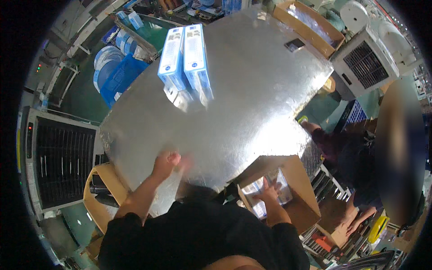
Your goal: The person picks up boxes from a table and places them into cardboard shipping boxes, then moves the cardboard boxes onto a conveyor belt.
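Over the near part of the metal table (pixel 234 76) is my left hand (pixel 168 163), smeared by motion, with nothing I can make out in it. My right hand (pixel 270 192) reaches into an open cardboard box (pixel 297 191) to the right of my body. Its fingers are spread over white printed packs (pixel 258 208) lying inside and seem to touch them. Side by side toward the far left of the table lie two long white-and-blue cartons, the left one (pixel 172 51) and the right one (pixel 195 51). Loose flaps appear to stick out at their near ends.
A phone (pixel 294 45) and a cardboard tray (pixel 310 24) of clear plastic bags are at the far right. Air coolers stand left (pixel 63 157) and right (pixel 366 63). A blue crate (pixel 121 81) is beyond the left edge. Another person (pixel 355 157) is at the right.
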The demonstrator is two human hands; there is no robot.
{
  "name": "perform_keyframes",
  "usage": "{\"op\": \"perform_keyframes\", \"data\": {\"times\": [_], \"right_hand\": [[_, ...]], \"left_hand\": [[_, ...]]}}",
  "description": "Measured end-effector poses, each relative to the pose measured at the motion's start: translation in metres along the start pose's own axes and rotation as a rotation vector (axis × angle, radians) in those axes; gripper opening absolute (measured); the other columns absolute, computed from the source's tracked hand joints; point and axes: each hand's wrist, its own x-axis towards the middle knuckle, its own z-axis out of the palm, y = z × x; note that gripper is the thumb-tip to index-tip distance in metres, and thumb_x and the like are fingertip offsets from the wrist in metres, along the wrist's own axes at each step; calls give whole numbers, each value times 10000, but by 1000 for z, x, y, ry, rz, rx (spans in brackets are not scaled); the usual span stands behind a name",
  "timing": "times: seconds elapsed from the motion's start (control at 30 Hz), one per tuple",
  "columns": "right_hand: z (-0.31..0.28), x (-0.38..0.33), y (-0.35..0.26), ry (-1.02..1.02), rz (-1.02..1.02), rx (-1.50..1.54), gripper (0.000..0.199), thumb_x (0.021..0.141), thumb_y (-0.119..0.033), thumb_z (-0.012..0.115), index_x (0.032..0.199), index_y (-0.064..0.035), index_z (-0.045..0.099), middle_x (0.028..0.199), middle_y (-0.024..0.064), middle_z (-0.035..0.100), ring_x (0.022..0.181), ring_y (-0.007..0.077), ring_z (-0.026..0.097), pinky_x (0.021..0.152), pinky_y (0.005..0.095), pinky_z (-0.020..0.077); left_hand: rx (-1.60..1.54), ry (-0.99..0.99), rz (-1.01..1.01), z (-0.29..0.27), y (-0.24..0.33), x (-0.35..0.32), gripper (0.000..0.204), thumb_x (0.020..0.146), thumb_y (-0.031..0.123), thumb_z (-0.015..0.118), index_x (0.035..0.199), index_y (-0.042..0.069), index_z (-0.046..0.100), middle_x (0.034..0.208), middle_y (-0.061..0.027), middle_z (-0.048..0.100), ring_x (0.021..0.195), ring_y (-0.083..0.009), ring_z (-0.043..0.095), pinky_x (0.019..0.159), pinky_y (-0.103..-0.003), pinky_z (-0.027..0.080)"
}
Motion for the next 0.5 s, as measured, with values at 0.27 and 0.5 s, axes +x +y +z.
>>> {"op": "perform_keyframes", "data": {"times": [0.27,0.5], "right_hand": [[-40,-26,21,1015,-344,735,504,790,-93,703,1247,-19,503,1110,185,554,1022,319,556,883,367,458],[-162,-78,-24,1273,-587,565,414,794,-12,684,1180,-4,536,1084,137,563,1017,267,558,910,354,427]], "left_hand": [[421,733,483,-95,163,262,972,667,594,740,1402,69,380,1334,-247,435,1231,-379,452,1025,-445,366],[445,271,199,-67,210,310,1238,491,662,795,1499,246,209,1340,-224,340,1243,-384,403,992,-438,400]]}}
